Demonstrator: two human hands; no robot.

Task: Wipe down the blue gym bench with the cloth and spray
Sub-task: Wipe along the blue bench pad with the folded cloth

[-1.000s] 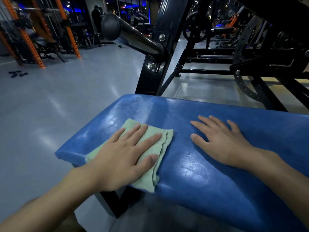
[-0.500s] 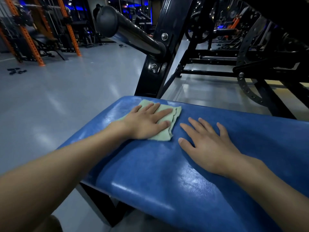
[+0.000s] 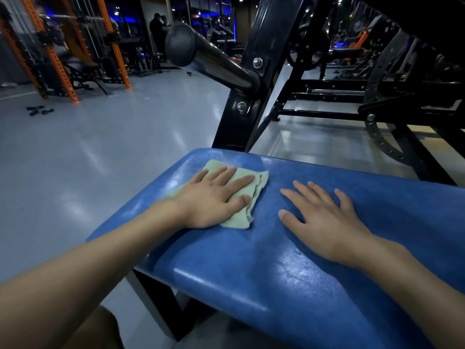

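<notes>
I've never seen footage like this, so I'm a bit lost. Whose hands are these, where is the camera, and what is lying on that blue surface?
There is no machine: a person wears a camera on the head, looking down at their own arms. The blue surface is a padded gym bench. The left hand presses flat on a green cloth lying there. The right hand rests flat on the bare padding, holding nothing. No spray bottle is in view.

The bench is glossy blue, the cloth pale green, the frame black, the racks orange, the floor grey.
</notes>
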